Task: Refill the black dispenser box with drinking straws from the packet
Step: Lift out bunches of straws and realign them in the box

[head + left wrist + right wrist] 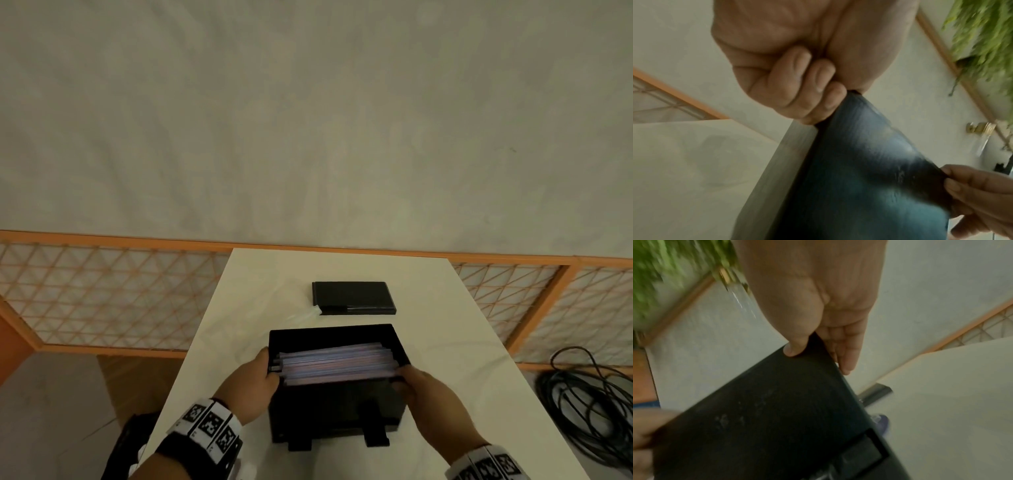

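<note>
The black dispenser box [335, 411] stands open near the front of the white table [462, 342], with pink-purple straws [335, 363] stacked lengthwise inside. My left hand [260, 373] grips its left wall, the fingers [807, 84] curled at the box's [859, 162] upper corner. My right hand [421, 383] holds the right front corner, its thumb [795, 347] on the box's front face [777, 418] and its fingers down the side. The flat black lid [352, 296] lies behind the box. A clear packet [310, 313] pokes out at the lid's left end.
An orange lattice fence [102, 291] runs behind the table. Black cables [589, 404] lie coiled on the floor to the right. A green plant [982, 32] hangs on the wall, blurred in both wrist views.
</note>
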### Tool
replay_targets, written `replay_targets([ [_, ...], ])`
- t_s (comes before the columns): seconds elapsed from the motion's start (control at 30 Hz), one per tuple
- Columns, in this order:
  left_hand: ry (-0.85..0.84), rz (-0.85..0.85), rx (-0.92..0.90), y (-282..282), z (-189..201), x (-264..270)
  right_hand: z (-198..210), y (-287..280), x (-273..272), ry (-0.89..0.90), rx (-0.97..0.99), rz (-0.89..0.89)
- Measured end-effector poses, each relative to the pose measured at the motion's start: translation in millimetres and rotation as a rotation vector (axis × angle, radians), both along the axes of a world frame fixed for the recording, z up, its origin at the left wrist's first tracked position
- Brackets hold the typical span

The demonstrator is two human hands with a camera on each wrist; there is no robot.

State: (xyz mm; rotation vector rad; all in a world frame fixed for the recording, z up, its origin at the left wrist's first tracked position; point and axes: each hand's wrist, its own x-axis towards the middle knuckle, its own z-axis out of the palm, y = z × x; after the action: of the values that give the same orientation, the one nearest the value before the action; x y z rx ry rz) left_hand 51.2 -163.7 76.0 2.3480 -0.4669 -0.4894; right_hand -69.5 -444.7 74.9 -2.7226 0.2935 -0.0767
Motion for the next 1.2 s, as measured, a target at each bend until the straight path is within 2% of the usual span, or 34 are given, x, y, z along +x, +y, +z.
replay_targets([
  [0.07, 0.026, 0.007, -0.051, 0.1, 11.0, 2.4, 17.3, -4.0, 5.4, -0.065, -0.017, -0.026],
  [0.17, 0.091, -0.032, 0.094, -0.7, 15.6, 13.7, 26.7, -5.8, 15.3, 0.062, -0.058, 0.032],
  [0.23, 0.112, 0.001, 0.087, -1.8, 13.6, 17.6, 26.2, -3.8, 20.4, 0.090, -0.043, 0.040],
  [0.33, 0.098, 0.018, 0.035, -0.6, 19.0, 16.9, 28.1, -3.8, 23.1, 0.063, -0.030, 0.026],
  [0.47, -0.002, 0.026, -0.010, 0.1, 22.9, 15.7, 24.8, -4.9, 21.3, -0.002, 0.011, -0.004],
  [0.63, 0.014, 0.016, 0.113, -2.6, 8.7, 22.8, 8.5, -4.5, 28.4, 0.077, 0.064, -0.001],
  [0.77, -0.034, 0.013, 0.129, 3.7, -2.5, 15.9, -5.0, -7.6, 20.2, 0.064, 0.269, 0.017],
  [0.9, -0.051, 0.051, 0.088, 3.8, -4.3, 8.9, -5.7, -10.3, 20.0, -0.009, 0.754, -0.209],
  [0.97, -0.061, 0.093, 0.044, 3.3, -5.6, 9.5, -5.7, -9.4, 25.8, 0.025, 0.833, -0.280],
  [1.07, -0.029, 0.139, -0.075, -0.4, -6.8, 12.2, -8.0, -4.0, 36.9, 0.081, 0.689, -0.263],
  [1.17, 0.050, 0.167, -0.243, 2.8, -8.5, 10.5, 2.5, 6.6, 39.5, 0.024, 0.319, -0.233],
  [1.2, 0.056, 0.181, -0.313, 4.9, -7.0, 8.8, 11.9, 9.7, 37.5, -0.051, 0.221, -0.233],
])
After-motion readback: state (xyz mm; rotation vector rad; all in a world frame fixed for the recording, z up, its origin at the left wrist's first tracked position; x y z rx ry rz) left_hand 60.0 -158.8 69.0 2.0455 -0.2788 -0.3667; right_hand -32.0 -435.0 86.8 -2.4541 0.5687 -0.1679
